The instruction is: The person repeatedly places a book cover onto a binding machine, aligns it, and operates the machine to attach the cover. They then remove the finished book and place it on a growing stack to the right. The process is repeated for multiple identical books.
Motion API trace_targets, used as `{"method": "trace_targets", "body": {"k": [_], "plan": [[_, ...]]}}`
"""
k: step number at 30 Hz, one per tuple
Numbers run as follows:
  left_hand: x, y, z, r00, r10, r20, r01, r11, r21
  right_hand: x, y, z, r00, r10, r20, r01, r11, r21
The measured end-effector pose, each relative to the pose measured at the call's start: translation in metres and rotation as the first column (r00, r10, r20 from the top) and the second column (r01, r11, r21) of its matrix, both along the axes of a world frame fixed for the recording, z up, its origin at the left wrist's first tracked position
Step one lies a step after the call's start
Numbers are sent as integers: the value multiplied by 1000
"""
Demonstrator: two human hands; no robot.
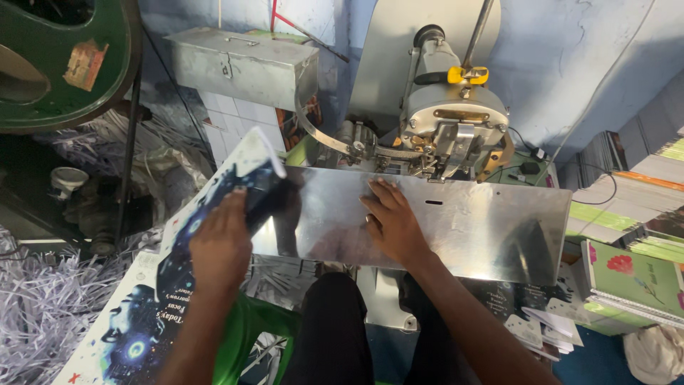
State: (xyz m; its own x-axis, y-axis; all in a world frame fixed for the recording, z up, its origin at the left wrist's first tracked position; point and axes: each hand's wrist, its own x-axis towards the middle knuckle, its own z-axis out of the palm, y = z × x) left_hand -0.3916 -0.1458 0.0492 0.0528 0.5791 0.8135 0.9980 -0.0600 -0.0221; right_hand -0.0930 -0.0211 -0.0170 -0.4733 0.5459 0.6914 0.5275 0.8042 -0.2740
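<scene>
Printed cover sheet [214, 207]: thin, light, flexible card, glossy, likely slippery. Held left of the steel plate [484, 221], left hand [222, 242] fingers closed on its upper edge; right hand [390, 221] spread flat on the plate.

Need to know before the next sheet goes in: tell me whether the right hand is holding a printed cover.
No: the right hand lies flat and empty on the shiny metal plate, while the left hand grips the printed cover.

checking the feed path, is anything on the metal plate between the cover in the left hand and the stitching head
Only the right hand, resting flat on the metal plate just before the stitching head. The left hand holds the cover at the plate's left edge. The plate is otherwise bare.
</scene>
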Motion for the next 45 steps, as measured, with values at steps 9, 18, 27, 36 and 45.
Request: {"method": "trace_targets", "body": {"k": [9,18,27,36,45], "plan": [[38,6,-22,954,-292,-72,273,940,-204,-18,-1,-5,844,-68,-532,-346,689,-637],[51,-1,-36,895,-415,-161,358,886,-296,-36,6,4,579,-379,-722,-796,-69,-602],[52,-4,-43,895,-440,-77,380,840,-386,-48,3,-24,661,-346,-666,-716,-27,-697],[-17,57,-20,935,-250,253,338,845,-415,-48,-9,-42,690,-342,-639,-676,13,-737],[-84,101,0,966,-101,238,216,821,-529,-43,-15,-36,676,-316,-666,-693,35,-720]]}}
